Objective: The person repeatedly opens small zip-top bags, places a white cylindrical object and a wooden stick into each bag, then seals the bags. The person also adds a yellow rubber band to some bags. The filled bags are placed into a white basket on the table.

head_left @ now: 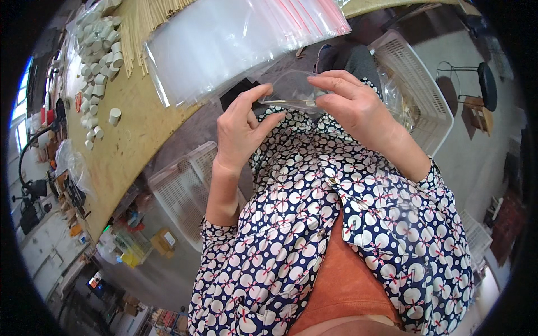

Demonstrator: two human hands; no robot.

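Note:
A clear plastic bag (292, 88) is stretched between my two hands above my lap. My left hand (242, 122) has the bag's left edge at its curled fingers, with the thumb standing apart below. On the other side, my right hand (354, 107) pinches the bag's right end between thumb and fingers. A thin pale strip (288, 103) runs along the bag's lower edge; whether it lies inside cannot be told. Just beyond, a stack of flat clear bags (224, 50) with red closure lines lies across the table edge.
On the yellowish table (126, 151) are thin wooden sticks (147, 19) and many small white cylinders (100, 78). White plastic crates stand at my right (443, 120) and left (182, 179). A round dark stool (487, 87) stands farther right.

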